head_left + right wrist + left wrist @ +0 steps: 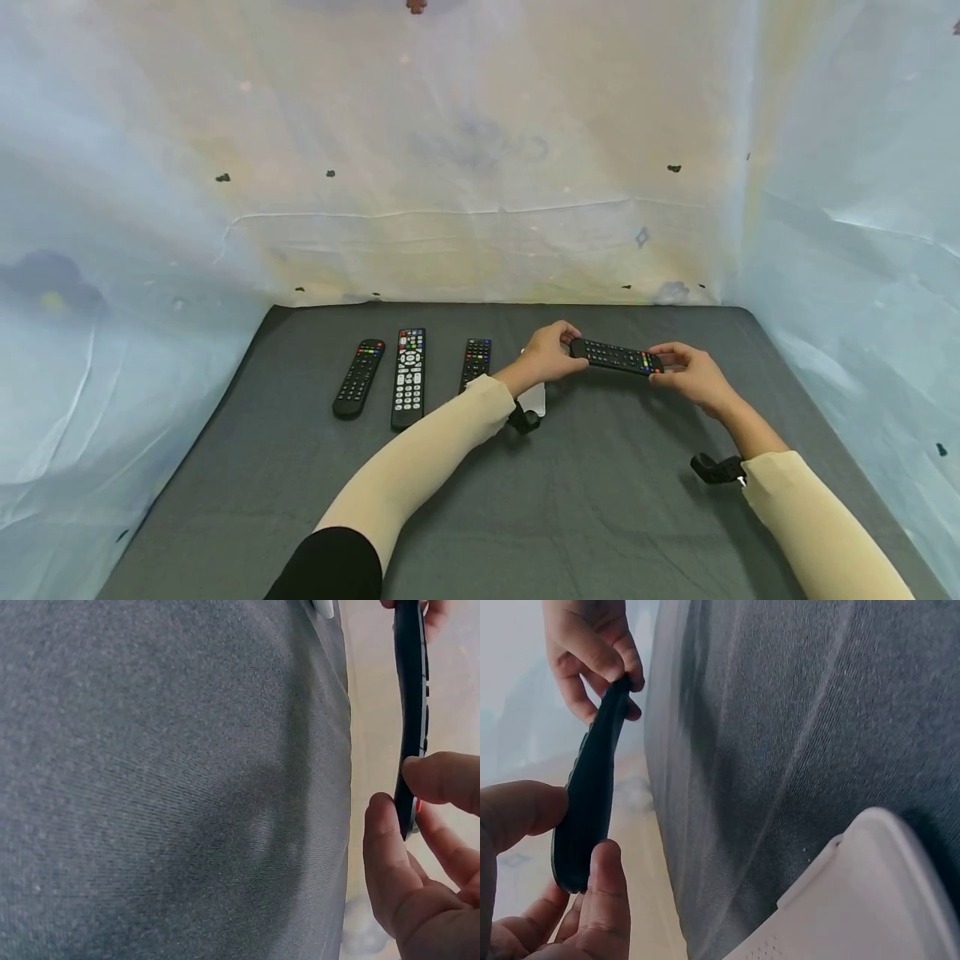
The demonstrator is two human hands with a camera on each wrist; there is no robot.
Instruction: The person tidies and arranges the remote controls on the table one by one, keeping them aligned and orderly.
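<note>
Black slim plastic remote control [617, 357] with rows of small coloured buttons is held clear of the grey cloth-covered desk [585, 508], toward its far edge and right of the middle, lengthwise between both hands. One end is pinched by the left hand [550, 353] between thumb and curled fingers; the end with the coloured buttons is pinched by the right hand [692, 375] in the same way, as is seen edge-on in both wrist views [592, 787] [411, 712].

For the step to be done well, the grip is best kept at the two ends only, so that no buttons are pressed by accident. The body should be kept level, with its button face up, and equal support given at both ends so it does not twist or slip. If it is to be laid down, a bare patch of cloth should be picked, apart from the white flat plastic object [534, 398] lying beneath the left wrist.

Three other black remote controls [409, 377] lie side by side nearer the far left corner, well apart from the held one.
</note>
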